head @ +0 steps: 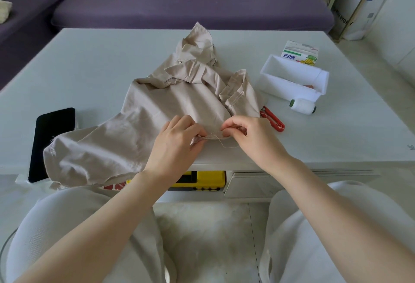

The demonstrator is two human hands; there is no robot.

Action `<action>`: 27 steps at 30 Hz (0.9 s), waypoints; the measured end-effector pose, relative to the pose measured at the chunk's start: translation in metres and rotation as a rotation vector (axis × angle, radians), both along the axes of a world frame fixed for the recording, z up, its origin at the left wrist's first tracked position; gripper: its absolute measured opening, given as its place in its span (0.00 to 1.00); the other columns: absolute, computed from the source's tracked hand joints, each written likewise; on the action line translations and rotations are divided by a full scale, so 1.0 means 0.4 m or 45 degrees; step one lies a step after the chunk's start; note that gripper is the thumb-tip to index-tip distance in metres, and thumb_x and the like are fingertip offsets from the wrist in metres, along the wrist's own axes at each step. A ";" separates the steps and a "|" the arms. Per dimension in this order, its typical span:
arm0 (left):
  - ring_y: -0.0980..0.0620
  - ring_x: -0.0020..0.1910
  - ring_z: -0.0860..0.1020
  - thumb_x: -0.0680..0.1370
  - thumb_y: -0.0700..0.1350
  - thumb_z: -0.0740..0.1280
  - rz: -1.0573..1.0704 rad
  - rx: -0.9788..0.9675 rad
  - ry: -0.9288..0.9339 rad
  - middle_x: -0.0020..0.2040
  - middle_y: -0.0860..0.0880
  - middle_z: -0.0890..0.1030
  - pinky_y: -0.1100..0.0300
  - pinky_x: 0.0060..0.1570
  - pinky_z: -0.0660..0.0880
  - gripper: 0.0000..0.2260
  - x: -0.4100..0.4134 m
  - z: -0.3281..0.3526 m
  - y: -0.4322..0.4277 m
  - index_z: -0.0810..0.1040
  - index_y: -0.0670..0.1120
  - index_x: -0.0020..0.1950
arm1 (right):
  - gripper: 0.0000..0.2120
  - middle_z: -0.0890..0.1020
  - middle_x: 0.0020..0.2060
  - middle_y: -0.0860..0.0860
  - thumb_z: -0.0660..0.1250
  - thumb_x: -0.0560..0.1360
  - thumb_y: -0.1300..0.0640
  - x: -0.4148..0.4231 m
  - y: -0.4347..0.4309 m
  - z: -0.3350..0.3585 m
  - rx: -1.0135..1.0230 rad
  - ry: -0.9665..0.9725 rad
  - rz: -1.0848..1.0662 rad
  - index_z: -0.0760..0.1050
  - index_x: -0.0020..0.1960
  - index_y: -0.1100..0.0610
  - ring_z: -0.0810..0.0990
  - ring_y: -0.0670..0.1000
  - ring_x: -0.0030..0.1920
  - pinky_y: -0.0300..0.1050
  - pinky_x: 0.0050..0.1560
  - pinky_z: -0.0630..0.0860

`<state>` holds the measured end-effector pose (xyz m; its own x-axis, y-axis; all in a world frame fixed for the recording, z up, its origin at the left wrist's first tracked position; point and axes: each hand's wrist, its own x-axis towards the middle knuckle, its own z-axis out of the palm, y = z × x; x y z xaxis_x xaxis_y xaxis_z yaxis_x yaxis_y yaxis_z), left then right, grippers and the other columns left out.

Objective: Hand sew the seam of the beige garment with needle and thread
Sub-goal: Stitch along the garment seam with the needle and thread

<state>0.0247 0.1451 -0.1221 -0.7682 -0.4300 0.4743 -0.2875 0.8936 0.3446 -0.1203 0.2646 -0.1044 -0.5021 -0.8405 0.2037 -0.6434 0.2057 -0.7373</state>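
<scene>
The beige garment point(157, 107) lies crumpled across the middle of the pale table point(94, 65), one end hanging over the front edge. My left hand point(177, 139) pinches the seam edge of the garment near the table's front. My right hand point(249, 136) is just to its right, fingers curled, pinching the seam where a thin needle point(213, 135) lies along the fabric. A loop of pale thread point(226, 145) hangs below the seam between the two hands.
A black phone point(52, 141) lies at the left. Red snips point(275, 120) sit right of the garment. A white thread spool point(303, 106), a white box point(292, 78) and a small carton point(299, 55) stand at the right. A purple sofa point(179, 2) is behind.
</scene>
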 end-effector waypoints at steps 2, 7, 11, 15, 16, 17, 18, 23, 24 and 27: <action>0.49 0.38 0.71 0.71 0.41 0.68 0.001 -0.004 0.005 0.38 0.50 0.75 0.58 0.38 0.70 0.03 0.000 -0.001 0.001 0.80 0.44 0.42 | 0.06 0.80 0.35 0.40 0.68 0.75 0.63 0.000 0.003 -0.002 0.017 0.017 0.015 0.83 0.47 0.56 0.76 0.31 0.37 0.24 0.39 0.68; 0.48 0.37 0.73 0.73 0.43 0.65 -0.007 -0.016 -0.002 0.38 0.50 0.77 0.59 0.40 0.68 0.05 0.000 -0.003 -0.002 0.80 0.45 0.43 | 0.08 0.84 0.40 0.45 0.67 0.76 0.64 0.001 0.007 -0.003 0.046 0.037 0.048 0.83 0.49 0.55 0.76 0.30 0.37 0.24 0.37 0.67; 0.49 0.37 0.72 0.72 0.42 0.63 -0.013 -0.011 -0.014 0.38 0.50 0.77 0.59 0.40 0.69 0.07 0.001 0.000 0.000 0.80 0.45 0.43 | 0.09 0.84 0.40 0.46 0.66 0.76 0.64 0.002 0.006 -0.004 0.049 0.050 0.057 0.83 0.50 0.56 0.75 0.29 0.36 0.24 0.37 0.67; 0.48 0.38 0.74 0.72 0.43 0.60 -0.033 -0.004 -0.035 0.37 0.51 0.77 0.58 0.41 0.69 0.09 0.000 0.002 0.000 0.80 0.45 0.42 | 0.09 0.84 0.41 0.45 0.66 0.75 0.64 0.002 0.005 -0.007 0.052 0.078 0.060 0.83 0.49 0.54 0.76 0.31 0.37 0.24 0.40 0.68; 0.48 0.38 0.74 0.72 0.43 0.61 -0.032 -0.005 -0.039 0.37 0.51 0.78 0.58 0.41 0.69 0.09 0.000 0.003 0.001 0.80 0.45 0.42 | 0.09 0.84 0.41 0.44 0.66 0.75 0.64 0.003 0.004 -0.007 0.056 0.089 0.063 0.83 0.49 0.54 0.76 0.32 0.37 0.24 0.40 0.68; 0.48 0.38 0.74 0.72 0.41 0.62 -0.028 -0.008 -0.041 0.38 0.51 0.78 0.59 0.41 0.68 0.07 -0.001 0.004 0.001 0.80 0.44 0.42 | 0.10 0.84 0.41 0.44 0.66 0.75 0.65 0.004 0.004 -0.006 0.058 0.105 0.068 0.83 0.49 0.54 0.77 0.34 0.37 0.24 0.41 0.69; 0.48 0.38 0.74 0.72 0.40 0.63 -0.026 -0.014 -0.042 0.38 0.51 0.78 0.59 0.41 0.68 0.06 -0.001 0.004 0.001 0.81 0.44 0.42 | 0.10 0.84 0.41 0.45 0.66 0.75 0.65 0.004 0.004 -0.006 0.055 0.125 0.078 0.84 0.49 0.54 0.77 0.36 0.39 0.25 0.42 0.69; 0.48 0.39 0.74 0.75 0.41 0.62 -0.082 -0.040 -0.066 0.39 0.51 0.78 0.60 0.42 0.67 0.07 -0.001 -0.001 -0.005 0.80 0.45 0.44 | 0.11 0.84 0.43 0.50 0.65 0.75 0.68 0.003 0.000 -0.008 0.043 0.249 0.129 0.84 0.49 0.57 0.77 0.43 0.44 0.36 0.48 0.73; 0.49 0.39 0.73 0.75 0.43 0.61 -0.097 -0.043 -0.074 0.40 0.51 0.78 0.59 0.42 0.68 0.08 -0.001 -0.001 -0.006 0.80 0.45 0.44 | 0.11 0.84 0.42 0.51 0.65 0.74 0.69 0.002 -0.002 -0.010 0.022 0.299 0.141 0.84 0.48 0.58 0.77 0.43 0.44 0.38 0.47 0.74; 0.50 0.40 0.72 0.77 0.45 0.60 -0.141 -0.047 -0.078 0.40 0.52 0.79 0.57 0.42 0.68 0.10 -0.004 -0.002 -0.007 0.81 0.46 0.44 | 0.12 0.84 0.38 0.51 0.66 0.71 0.73 -0.002 -0.005 -0.015 -0.027 0.436 0.208 0.84 0.46 0.60 0.78 0.48 0.41 0.46 0.41 0.78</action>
